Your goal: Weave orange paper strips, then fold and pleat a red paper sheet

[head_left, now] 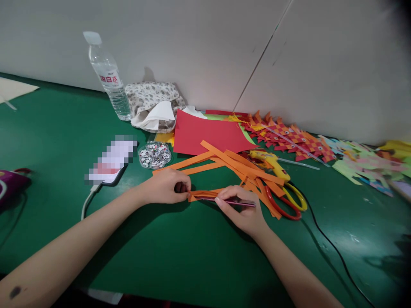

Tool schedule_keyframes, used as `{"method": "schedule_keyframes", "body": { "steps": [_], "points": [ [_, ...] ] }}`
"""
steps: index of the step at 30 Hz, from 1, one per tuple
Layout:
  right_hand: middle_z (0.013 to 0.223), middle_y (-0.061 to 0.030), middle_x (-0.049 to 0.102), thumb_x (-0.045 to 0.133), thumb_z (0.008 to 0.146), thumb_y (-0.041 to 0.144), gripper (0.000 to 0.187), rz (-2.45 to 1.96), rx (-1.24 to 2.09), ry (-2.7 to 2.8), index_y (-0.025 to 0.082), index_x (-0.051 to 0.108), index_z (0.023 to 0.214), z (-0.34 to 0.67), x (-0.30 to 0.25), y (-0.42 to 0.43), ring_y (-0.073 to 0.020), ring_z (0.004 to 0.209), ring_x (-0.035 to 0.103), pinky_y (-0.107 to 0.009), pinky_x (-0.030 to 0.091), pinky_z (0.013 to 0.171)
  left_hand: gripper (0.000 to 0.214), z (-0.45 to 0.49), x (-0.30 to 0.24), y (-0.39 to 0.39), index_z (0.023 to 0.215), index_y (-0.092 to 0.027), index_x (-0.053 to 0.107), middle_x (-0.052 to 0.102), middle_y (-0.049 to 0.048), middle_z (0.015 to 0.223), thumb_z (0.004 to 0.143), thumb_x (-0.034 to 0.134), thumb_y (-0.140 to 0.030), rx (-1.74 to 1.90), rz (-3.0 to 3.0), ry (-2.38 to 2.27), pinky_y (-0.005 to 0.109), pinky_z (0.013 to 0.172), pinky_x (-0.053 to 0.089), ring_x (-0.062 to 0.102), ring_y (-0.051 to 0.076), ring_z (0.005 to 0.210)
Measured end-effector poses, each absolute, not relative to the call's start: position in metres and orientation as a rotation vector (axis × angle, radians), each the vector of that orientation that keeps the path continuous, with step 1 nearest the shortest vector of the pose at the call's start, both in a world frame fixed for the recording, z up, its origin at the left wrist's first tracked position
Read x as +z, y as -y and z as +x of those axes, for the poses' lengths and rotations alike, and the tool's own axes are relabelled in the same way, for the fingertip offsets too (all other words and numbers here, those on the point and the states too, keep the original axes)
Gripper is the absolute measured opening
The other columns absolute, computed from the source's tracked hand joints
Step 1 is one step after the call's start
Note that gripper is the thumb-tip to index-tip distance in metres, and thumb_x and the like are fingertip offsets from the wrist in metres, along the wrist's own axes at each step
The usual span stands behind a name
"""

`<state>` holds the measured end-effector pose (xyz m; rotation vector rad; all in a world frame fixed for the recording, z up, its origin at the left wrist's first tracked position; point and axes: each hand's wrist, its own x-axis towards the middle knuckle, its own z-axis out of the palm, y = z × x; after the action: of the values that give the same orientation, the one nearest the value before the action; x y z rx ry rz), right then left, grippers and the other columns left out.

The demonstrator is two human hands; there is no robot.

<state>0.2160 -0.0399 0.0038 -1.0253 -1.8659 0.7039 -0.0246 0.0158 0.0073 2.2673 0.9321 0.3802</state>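
From where I stand, the left hand (165,188) has its thumb and forefinger pinched together upon the end of an orange paper piece (208,193), the other fingers curled loosely, and the right hand (242,209) is closed round one slender pink tool (239,202), whose kind I cannot tell. This paper piece lies between the two hands, low over the green table (160,261); it seems folded or doubled, but I cannot count its layers. I judge that the step in hand is shaping or opening this paper with the tool, and that the next move calls for a steady left pinch and a light, exact tip. As for numbers, just behind lies one pile of orange strips (257,171), several of them, too much overlapped for a sure count. Beside it I count one yellow glue gun (272,164) and two loop handles, a red handle (279,205) and a yellow handle (300,199), probably of one pair of scissors. Further back are one large red sheet (205,134), one patterned pouch (154,92), one bottle (111,81), one clear pack of small round eyes (154,155) and one phone (112,162). The red-and-orange woven pieces (285,132) at right are several, overlapping also.
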Motion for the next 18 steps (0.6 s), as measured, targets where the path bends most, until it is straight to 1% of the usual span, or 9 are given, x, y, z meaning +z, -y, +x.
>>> {"method": "schedule_keyframes", "body": {
  "steps": [4, 12, 18],
  "points": [
    [0.069, -0.0017, 0.067, 0.066, 0.08, 0.016, 0.011, -1.043, 0.712, 1.849, 0.021, 0.059, 0.074, 0.2163, 0.0034, 0.0407, -0.0157, 0.064, 0.066, -0.027, 0.052, 0.059, 0.009, -0.0268, 0.0077, -0.0171, 0.077, -0.017, 0.067, 0.066, -0.0019, 0.069, 0.071, 0.06, -0.016, 0.418, 2.273, -0.908, 0.017, 0.056, 0.042, 0.059, 0.008, 0.06],
    [0.072, -0.0037, 0.07, 0.067, 0.081, 0.021, 0.007, -1.056, 0.764, 1.872, 0.021, 0.062, 0.076, 0.2125, 0.0027, 0.0396, -0.018, 0.068, 0.068, -0.029, 0.054, 0.06, 0.01, -0.0263, 0.009, -0.0169, 0.077, -0.017, 0.068, 0.065, -0.0025, 0.068, 0.07, 0.06, -0.016, 0.437, 2.274, -0.893, 0.017, 0.055, 0.042, 0.059, 0.008, 0.059],
    [0.073, -0.0031, 0.07, 0.067, 0.08, 0.02, 0.006, -1.034, 0.748, 1.889, 0.022, 0.062, 0.077, 0.211, 0.0018, 0.0394, -0.0167, 0.066, 0.067, -0.028, 0.053, 0.057, 0.009, -0.026, 0.01, -0.0167, 0.075, -0.017, 0.068, 0.066, -0.0022, 0.069, 0.071, 0.06, -0.016, 0.406, 2.25, -0.906, 0.017, 0.055, 0.042, 0.06, 0.008, 0.06]
  ]
}}
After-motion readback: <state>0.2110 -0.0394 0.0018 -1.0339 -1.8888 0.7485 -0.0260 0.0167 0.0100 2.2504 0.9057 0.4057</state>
